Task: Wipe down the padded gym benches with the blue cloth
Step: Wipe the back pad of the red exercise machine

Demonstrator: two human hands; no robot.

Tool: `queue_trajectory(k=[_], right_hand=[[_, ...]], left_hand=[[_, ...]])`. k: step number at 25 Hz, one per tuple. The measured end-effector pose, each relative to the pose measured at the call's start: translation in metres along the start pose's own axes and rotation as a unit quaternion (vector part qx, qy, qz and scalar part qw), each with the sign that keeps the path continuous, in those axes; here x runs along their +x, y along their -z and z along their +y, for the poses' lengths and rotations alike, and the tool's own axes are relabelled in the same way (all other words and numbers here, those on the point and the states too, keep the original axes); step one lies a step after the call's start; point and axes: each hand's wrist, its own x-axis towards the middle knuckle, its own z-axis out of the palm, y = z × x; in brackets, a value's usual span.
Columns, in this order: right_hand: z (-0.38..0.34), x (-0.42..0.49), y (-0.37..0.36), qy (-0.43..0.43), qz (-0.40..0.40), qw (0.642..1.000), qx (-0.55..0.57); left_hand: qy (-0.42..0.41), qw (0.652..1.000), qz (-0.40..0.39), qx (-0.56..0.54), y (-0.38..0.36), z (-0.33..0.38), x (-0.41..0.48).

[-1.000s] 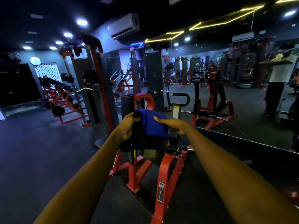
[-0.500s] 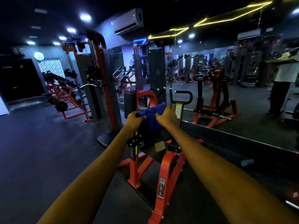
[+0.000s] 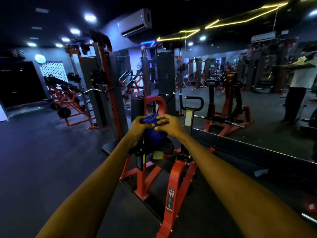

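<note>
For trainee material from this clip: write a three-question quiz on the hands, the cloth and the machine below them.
1. True or false: the blue fabric cloth is spread flat on the black padded cushion.
2. What do the left hand and right hand hold? A nothing; B the cloth; C a spray bottle.
3. Fill in: the machine's steel frame is painted ___.
Key: 1 false, it is bunched up; 2 B; 3 red.

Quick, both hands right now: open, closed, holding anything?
Left hand: closed, gripping the bunched blue cloth.
Right hand: closed, fingers curled on the same blue cloth.
</note>
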Motion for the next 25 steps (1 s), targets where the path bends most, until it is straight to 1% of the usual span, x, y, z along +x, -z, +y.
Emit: queue_trajectory(k=[2,3,4,5,6,7,8,10,13,15,18,19,21,25], right_hand=[[0.0,0.004,0.002,-0.001,0.036,0.999,-0.006],[-0.002,0.003,0.004,-0.007,0.038,0.999,-0.011],[-0.003,0.003,0.007,-0.029,0.008,1.0,0.002],[-0.007,-0.002,0.009,-0.063,-0.043,0.996,0.038],[-0.003,-0.002,0.008,-0.099,-0.101,0.988,0.062],[-0.001,-0.003,0.004,-0.127,-0.136,0.979,0.08],[0.003,-0.003,0.0,-0.139,-0.15,0.976,0.078],[0.013,0.003,-0.011,-0.139,-0.118,0.981,0.072],[0.021,0.017,-0.02,-0.12,-0.013,0.993,-0.01],[0.024,0.026,-0.018,-0.107,0.022,0.993,-0.054],[0.031,0.036,-0.01,-0.092,0.029,0.994,-0.057],[0.035,0.038,-0.009,-0.091,0.031,0.994,-0.061],[0.041,0.043,-0.013,-0.092,0.031,0.991,-0.095],[0.04,0.061,-0.042,-0.092,0.048,0.99,-0.1]], left_hand=[[0.003,1.0,-0.01,-0.018,0.004,-0.004,-0.001],[0.007,0.999,-0.033,-0.029,0.004,-0.002,-0.004],[0.013,0.998,-0.055,-0.036,0.004,-0.002,-0.006],[0.022,0.997,-0.065,-0.046,0.005,-0.002,-0.006],[0.028,0.997,-0.061,-0.042,0.005,-0.002,-0.006],[0.03,0.998,-0.054,-0.034,0.005,-0.003,-0.006],[0.024,0.998,-0.047,-0.019,0.005,-0.004,-0.005],[-0.008,1.0,-0.024,0.017,0.008,-0.007,-0.002],[-0.062,0.989,0.054,0.123,0.027,-0.021,0.017],[-0.063,0.965,0.086,0.238,0.047,-0.03,0.027],[-0.042,0.912,0.08,0.4,0.07,-0.031,0.03],[-0.047,0.9,0.076,0.427,0.074,-0.029,0.027],[-0.068,0.89,0.074,0.445,0.079,-0.027,0.025],[-0.067,0.888,0.065,0.45,0.094,-0.037,0.041]])
